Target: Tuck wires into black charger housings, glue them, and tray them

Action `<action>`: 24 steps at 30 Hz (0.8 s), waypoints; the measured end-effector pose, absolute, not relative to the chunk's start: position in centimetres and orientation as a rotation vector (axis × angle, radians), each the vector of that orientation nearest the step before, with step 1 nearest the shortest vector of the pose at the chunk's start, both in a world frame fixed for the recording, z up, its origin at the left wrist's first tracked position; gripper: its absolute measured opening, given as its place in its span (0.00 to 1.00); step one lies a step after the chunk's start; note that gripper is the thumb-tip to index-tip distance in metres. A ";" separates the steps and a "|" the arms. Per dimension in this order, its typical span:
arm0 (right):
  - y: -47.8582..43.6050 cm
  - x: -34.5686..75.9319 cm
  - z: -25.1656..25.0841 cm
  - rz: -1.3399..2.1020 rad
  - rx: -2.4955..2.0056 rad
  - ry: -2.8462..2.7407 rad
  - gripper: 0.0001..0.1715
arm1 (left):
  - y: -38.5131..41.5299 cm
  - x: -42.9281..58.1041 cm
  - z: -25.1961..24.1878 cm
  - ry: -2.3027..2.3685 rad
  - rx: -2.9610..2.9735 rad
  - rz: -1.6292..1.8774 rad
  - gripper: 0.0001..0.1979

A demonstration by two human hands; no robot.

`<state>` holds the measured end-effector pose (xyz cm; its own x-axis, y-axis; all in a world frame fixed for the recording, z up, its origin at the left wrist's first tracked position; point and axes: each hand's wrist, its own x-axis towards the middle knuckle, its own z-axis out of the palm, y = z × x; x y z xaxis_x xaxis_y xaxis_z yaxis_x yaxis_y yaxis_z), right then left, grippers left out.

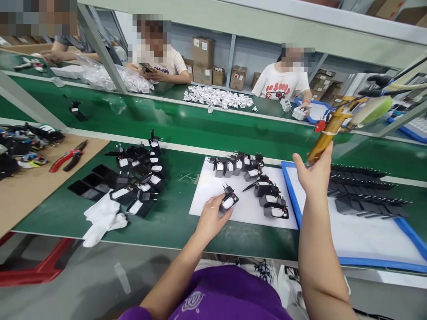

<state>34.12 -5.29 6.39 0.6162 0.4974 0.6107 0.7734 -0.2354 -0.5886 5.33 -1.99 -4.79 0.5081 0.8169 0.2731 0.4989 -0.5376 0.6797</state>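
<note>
My left hand [213,214] is closed around a small black plug-in power adapter [229,202], its open side facing up with a white part inside, over a white sheet [204,208]. Several similar adapters [245,163] stand on that sheet in a curve behind and to the right. Raised at the right, my right hand [315,173] has its thumb spread away from the fingers. A hanging gold-coloured cylindrical tool [325,138] has its lower end in the gap between them. Some fingers are hidden, and I cannot tell whether they touch the tool.
More adapters [143,178], empty black housings [95,180] and white gloves [104,218] lie left, beyond them red-handled pliers [68,156]. A blue-edged tray [376,261] holds rows of black adapters [363,195] at right. Across the green divider [200,129], people sit near white parts [218,98].
</note>
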 end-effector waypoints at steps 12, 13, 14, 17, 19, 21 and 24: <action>-3.4 24.6 1.6 -0.245 -2.163 -2.424 0.16 | -2.2 5.3 -4.9 1.076 2.170 0.762 0.21; -3.1 24.4 1.3 -0.230 -2.185 -2.449 0.16 | -2.2 5.3 -4.8 1.072 2.173 0.758 0.22; -2.8 24.3 1.0 -0.213 -2.192 -2.459 0.15 | -2.2 5.3 -4.8 1.068 2.176 0.754 0.22; -2.0 24.4 1.1 -0.177 -2.162 -2.458 0.13 | -2.2 5.3 -4.6 1.070 2.172 0.742 0.22; -1.9 24.8 1.9 -0.184 -2.153 -2.428 0.11 | -2.2 5.3 -4.5 1.075 2.164 0.735 0.22; -2.3 25.2 2.8 -0.112 -2.118 -2.242 0.11 | -2.3 5.4 -4.3 1.080 2.158 0.724 0.22; -4.2 25.4 3.3 0.167 -1.869 -1.798 0.12 | -2.2 5.3 -3.9 1.080 2.148 0.674 0.22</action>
